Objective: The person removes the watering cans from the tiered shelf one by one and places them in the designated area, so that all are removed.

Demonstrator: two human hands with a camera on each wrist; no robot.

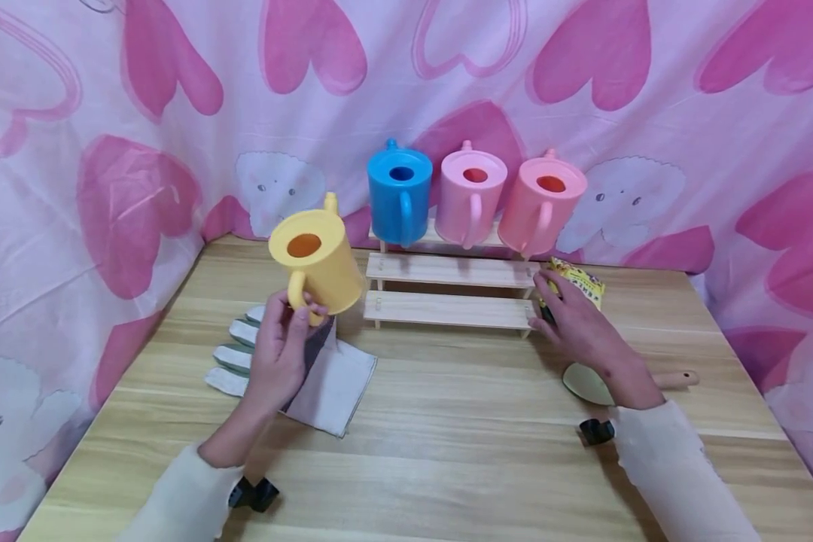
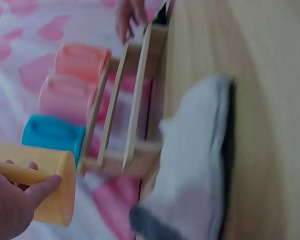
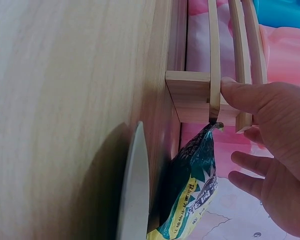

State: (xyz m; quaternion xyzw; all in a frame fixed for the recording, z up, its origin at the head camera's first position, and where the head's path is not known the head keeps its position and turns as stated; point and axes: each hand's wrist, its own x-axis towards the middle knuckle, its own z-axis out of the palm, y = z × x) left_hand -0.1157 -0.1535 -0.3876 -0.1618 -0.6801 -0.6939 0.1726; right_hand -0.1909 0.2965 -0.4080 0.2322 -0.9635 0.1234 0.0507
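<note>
In the head view my left hand [image 1: 278, 354] grips the handle of a yellow watering can [image 1: 332, 271], raised above a work glove [image 1: 335, 384]. Its thumb lies along the handle in the left wrist view. On the top step of a three-step wooden rack [image 1: 447, 309] stand a blue watering can [image 1: 398, 203], a lilac-pink one [image 1: 470, 199] and a coral-pink one [image 1: 542, 203]. My right hand [image 1: 586, 324] touches the rack's right end, thumb and forefinger apart at the lower steps. In the right wrist view its other fingers [image 3: 250, 172] extend freely.
A yellow and green printed bag [image 1: 586, 284] lies beside the rack's right end, partly behind my right hand. Under the right forearm is a pale trowel-like tool [image 1: 588, 384] with a wooden handle [image 1: 677, 379]. A heart-patterned curtain [image 1: 393, 45] hangs behind the table [image 1: 447, 452].
</note>
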